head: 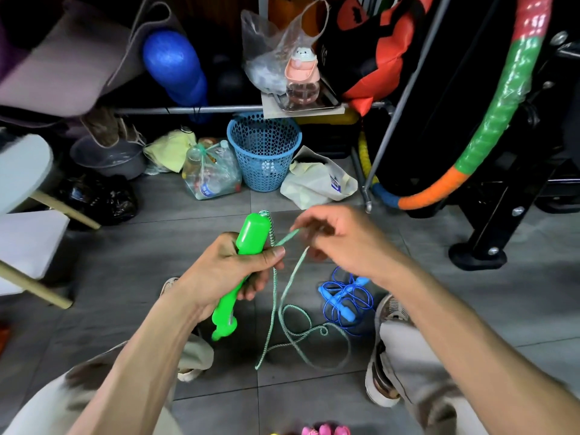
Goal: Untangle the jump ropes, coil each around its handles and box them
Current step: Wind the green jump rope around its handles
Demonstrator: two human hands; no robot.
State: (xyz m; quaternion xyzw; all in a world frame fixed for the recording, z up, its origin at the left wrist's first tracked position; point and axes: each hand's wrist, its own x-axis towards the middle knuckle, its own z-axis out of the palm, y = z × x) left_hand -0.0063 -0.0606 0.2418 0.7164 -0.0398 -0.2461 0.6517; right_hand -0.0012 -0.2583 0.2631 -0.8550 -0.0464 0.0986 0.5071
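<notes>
Floor (188, 208) first: grey tiles, with a blue basket (264, 150) at the far edge by the shelf. Nearer us lies the blue jump rope (345, 301), already bundled round its handles. We've got the green handles (248, 243) clamped in our left hand (226, 271), thumb pressing the cord against them. Our right hand (342, 243) pinches the green cord (290, 309), whose slack loops on the tiles between our shoes. Looks like we're mid-coil; next we wrap the cord round, keeping tension. No box in sight.
</notes>
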